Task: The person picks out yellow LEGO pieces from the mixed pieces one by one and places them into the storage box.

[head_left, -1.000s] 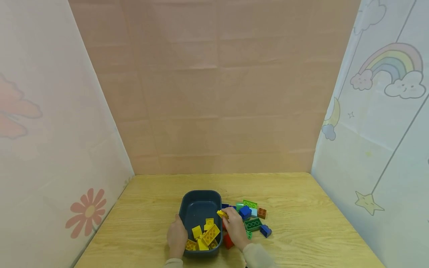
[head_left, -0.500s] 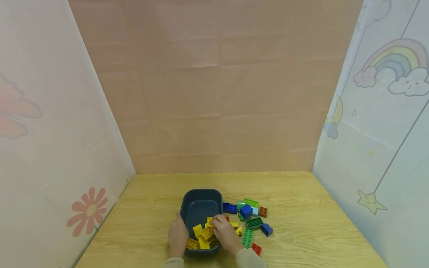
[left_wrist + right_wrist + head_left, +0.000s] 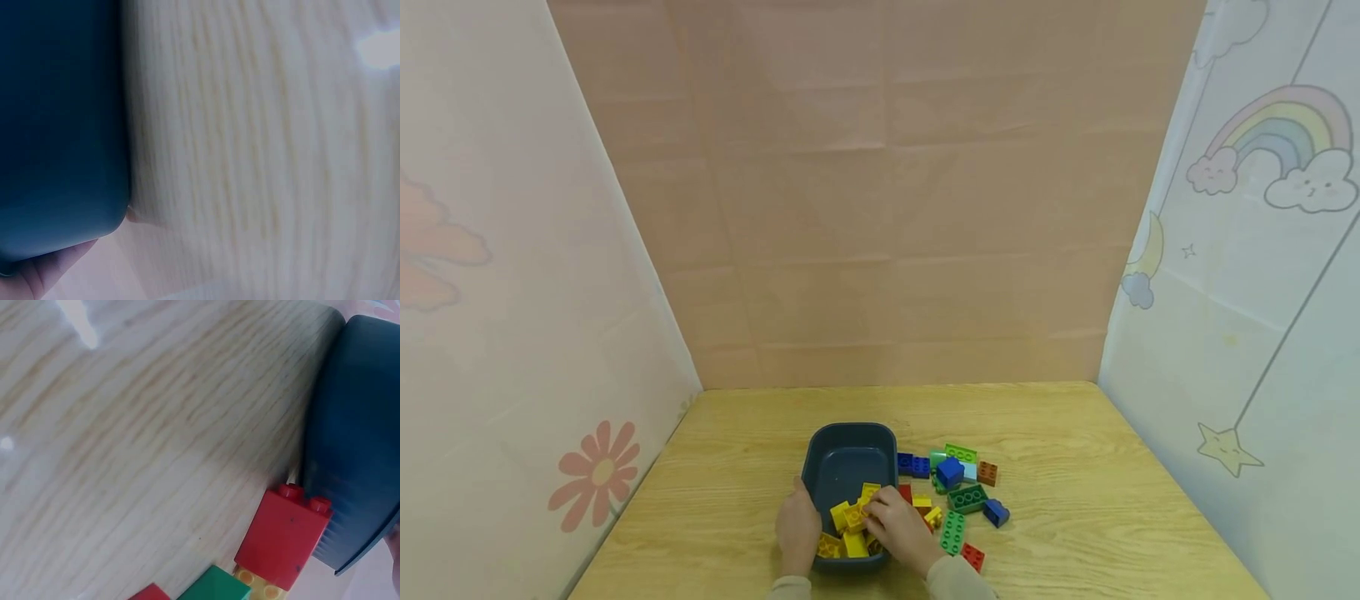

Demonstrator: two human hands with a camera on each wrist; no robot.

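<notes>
A dark blue bin (image 3: 850, 428) stands on the table, with several yellow toy bricks (image 3: 854, 546) heaped in its near half. My left hand (image 3: 798, 527) holds the bin by its left side; in the left wrist view, part of a finger (image 3: 62, 262) shows along the bin's wall. My right hand (image 3: 901, 529) reaches over the right rim. Its curled fingers are at a yellow toy brick (image 3: 854, 518) with a hollow underside, seemingly pinching it, though the fingertips are partly hidden. In the right wrist view a red brick (image 3: 284, 540) is close to the bin's outer wall.
Right of the bin lie loose bricks: blue (image 3: 950, 472), dark green (image 3: 967, 499), green (image 3: 953, 532), red (image 3: 973, 557), brown (image 3: 987, 473) and several others. Patterned side walls and a plain back wall (image 3: 887, 250) enclose the wooden table (image 3: 1060, 500).
My right hand has carried a small yellow brick from beyond the right rim into the bin. The hollow yellow brick has shifted left and turned. My left hand stays at the bin's side.
</notes>
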